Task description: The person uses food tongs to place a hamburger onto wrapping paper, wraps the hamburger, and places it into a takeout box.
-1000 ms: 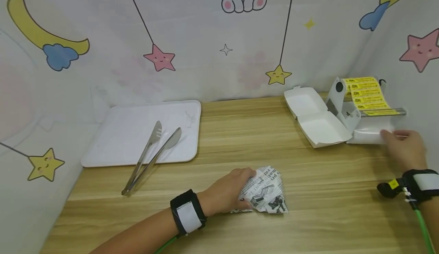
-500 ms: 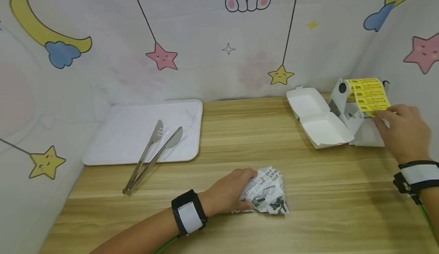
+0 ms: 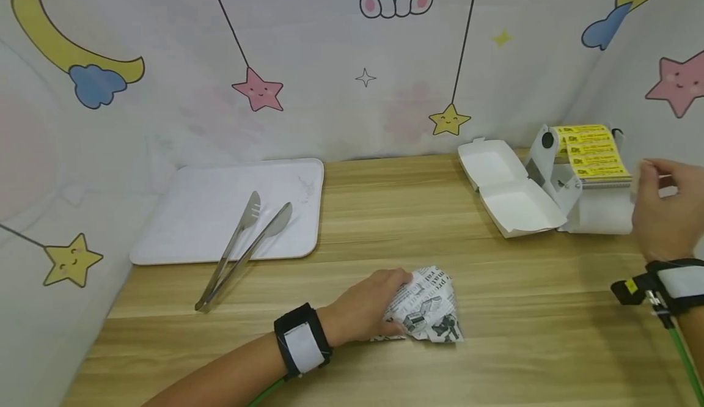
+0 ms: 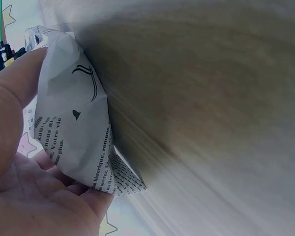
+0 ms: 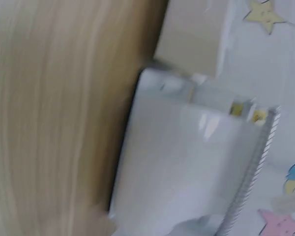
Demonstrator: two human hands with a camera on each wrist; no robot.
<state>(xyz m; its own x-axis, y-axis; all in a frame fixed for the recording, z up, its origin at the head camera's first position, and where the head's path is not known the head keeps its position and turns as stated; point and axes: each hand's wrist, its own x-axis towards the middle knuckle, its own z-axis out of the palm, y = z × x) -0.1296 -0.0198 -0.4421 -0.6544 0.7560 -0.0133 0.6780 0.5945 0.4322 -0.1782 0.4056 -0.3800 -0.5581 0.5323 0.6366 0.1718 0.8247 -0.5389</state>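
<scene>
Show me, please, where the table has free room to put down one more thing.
Bare wood lies between the white tray and the open box, and right of the printed-paper bundle in the left hand. Crowded: the back right corner, with box, label dispenser and right hand close together; also the tray's front edge, crossed by the tongs.

– Head view?
– Even light; we log soft shadow on tabletop [image 3: 495, 333] beside right hand [image 3: 668, 211].
– Wrists?
– Right: blurred, glare on dispenser [image 5: 177, 157]. Left: we find newsprint packet [image 4: 71, 113] crisp, tabletop hazy.
</scene>
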